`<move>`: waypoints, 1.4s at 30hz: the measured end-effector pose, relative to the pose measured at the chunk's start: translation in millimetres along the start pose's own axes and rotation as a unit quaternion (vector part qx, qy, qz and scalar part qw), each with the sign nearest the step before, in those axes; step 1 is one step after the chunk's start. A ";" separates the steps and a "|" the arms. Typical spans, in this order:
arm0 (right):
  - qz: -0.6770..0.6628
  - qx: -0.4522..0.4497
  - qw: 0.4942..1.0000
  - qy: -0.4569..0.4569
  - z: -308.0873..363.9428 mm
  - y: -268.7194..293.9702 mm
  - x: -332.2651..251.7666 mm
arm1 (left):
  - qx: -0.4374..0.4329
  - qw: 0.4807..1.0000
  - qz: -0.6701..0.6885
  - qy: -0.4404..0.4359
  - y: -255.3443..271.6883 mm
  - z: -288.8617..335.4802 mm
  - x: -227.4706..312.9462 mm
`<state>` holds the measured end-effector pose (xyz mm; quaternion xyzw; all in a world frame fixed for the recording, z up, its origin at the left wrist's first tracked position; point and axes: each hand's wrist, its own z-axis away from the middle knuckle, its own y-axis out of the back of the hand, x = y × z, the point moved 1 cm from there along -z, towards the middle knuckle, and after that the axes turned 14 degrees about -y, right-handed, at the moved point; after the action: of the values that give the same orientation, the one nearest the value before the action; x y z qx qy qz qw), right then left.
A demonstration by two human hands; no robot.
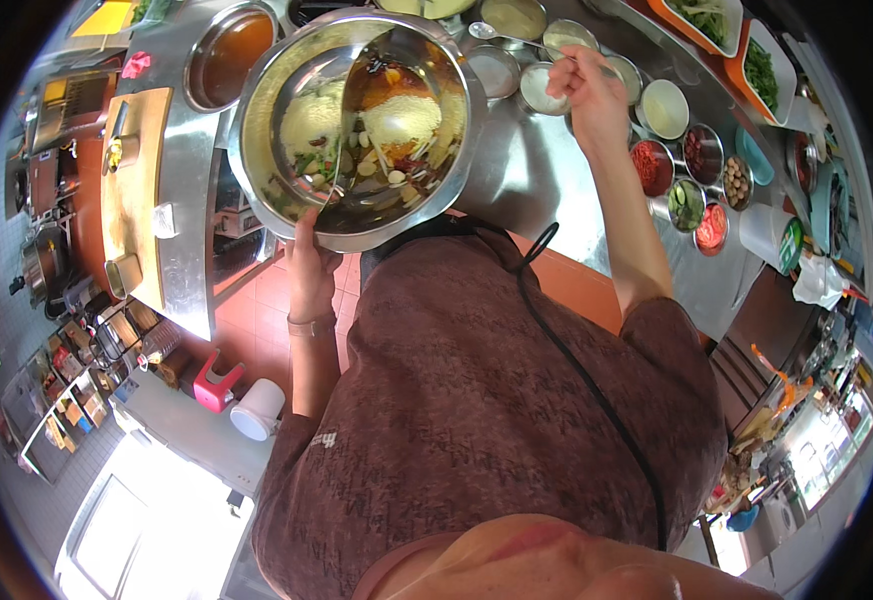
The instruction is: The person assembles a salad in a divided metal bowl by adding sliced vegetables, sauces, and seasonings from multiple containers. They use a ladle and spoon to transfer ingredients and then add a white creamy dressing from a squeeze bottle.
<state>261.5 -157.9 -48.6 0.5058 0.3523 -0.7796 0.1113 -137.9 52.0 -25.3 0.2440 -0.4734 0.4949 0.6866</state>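
Note:
My left hand [312,262] is closed on the near rim of a wide, round steel hotpot pan [257,190], beside the end of its curved divider. Pale yellow powder [405,122] is heaped in both halves. Around it lie garlic cloves, green pieces and red-brown oily seasoning. Over a cluster of small metal bowls, my right hand [592,85] pinches the handle of a metal spoon [484,31], whose bowl points left. Beneath that hand sits a steel bowl of white seasoning [539,90]. What the spoon carries is too small to tell.
Further right stand containers of red chopped seasoning [650,168], cucumber slices [686,205] and tomato slices [712,228]. Trays of greens [760,75] line the back right. A bowl of brown liquid [232,60] and a wooden board [147,215] are on the left.

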 end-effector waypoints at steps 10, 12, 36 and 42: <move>0.135 0.082 0.978 -0.134 -71.2 71.5 151.0 | 0.045 0.999 -0.002 0.005 -4.7 17.9 2.3; 0.108 0.083 0.981 -0.135 -73.3 70.2 153.0 | 0.046 0.999 0.001 0.001 -4.6 19.4 3.0; 0.015 0.123 0.986 -0.112 -24.9 81.2 104.5 | -0.007 1.000 0.018 -0.007 9.0 6.0 -1.0; -0.024 0.090 0.995 -0.032 -15.2 50.6 64.3 | -0.002 1.000 -0.025 0.011 -3.7 9.1 9.6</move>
<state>269.3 -172.9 -130.0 0.4799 0.2894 -0.8262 0.0575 -137.6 47.6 -12.3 0.2489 -0.4601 0.4795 0.7046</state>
